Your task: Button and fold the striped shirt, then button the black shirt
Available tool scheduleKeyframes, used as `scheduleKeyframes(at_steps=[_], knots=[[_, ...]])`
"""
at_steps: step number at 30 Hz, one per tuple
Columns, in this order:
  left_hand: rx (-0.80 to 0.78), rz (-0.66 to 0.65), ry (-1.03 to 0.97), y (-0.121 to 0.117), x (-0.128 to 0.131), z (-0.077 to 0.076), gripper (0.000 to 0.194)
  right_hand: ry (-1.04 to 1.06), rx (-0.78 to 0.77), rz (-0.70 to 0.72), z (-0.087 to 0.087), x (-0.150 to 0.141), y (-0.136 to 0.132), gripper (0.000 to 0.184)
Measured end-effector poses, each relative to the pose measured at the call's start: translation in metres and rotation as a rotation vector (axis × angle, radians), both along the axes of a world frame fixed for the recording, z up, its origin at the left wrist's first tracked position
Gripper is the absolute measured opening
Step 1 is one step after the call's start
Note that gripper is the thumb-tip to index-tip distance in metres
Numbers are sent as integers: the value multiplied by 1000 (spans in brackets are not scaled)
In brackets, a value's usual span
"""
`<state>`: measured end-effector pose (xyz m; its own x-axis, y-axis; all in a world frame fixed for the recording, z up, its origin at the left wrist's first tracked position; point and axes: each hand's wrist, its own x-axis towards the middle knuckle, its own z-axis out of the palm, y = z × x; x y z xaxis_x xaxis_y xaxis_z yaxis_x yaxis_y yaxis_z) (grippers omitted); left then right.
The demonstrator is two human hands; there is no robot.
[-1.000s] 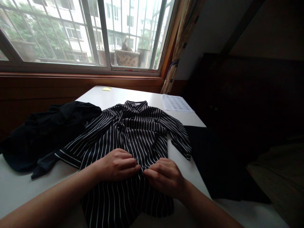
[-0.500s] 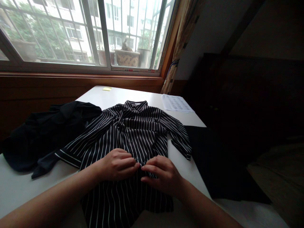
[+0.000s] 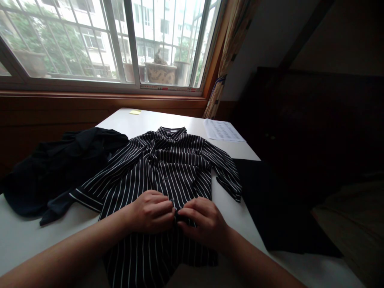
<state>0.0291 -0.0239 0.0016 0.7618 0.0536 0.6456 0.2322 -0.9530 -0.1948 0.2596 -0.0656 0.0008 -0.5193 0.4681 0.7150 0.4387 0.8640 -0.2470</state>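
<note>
A black shirt with white stripes (image 3: 180, 172) lies front up, its collar toward the window and its sleeves spread to both sides. Several buttons run down its front placket. Low on that placket, my left hand (image 3: 154, 212) has its fingers curled and pinched on the cloth. Close beside it, my right hand (image 3: 204, 218) pinches the placket edge between thumb and fingers. The fingertips of both hands almost meet just below a button (image 3: 172, 200). Whatever button or buttonhole lies between the fingertips is hidden.
The shirt rests on a white table (image 3: 111, 120). Crumpled dark clothing (image 3: 69, 164) lies at the left, and a flat dark cloth (image 3: 270, 204) hangs over the right edge. Printed papers (image 3: 223, 130) and yellow sticky notes (image 3: 135, 112) lie toward the window (image 3: 168, 44).
My left hand has shifted slightly down, its fingers curling tighter. My right fingers have closed a little more on the placket. The shirt's lower hem has moved slightly.
</note>
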Motion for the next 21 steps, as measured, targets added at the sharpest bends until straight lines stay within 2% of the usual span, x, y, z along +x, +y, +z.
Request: scheduleKeyframes(at_steps=[8, 16, 21], knots=[[-8, -67, 2, -1, 1, 9, 24, 0, 24, 19, -2, -1, -1, 7], [-37, -116, 53, -1, -5, 2, 24, 8, 12, 49, 3, 0, -1, 10], [-23, -130, 36, -2, -3, 7, 25, 19, 14, 101, 3, 2, -2, 14]])
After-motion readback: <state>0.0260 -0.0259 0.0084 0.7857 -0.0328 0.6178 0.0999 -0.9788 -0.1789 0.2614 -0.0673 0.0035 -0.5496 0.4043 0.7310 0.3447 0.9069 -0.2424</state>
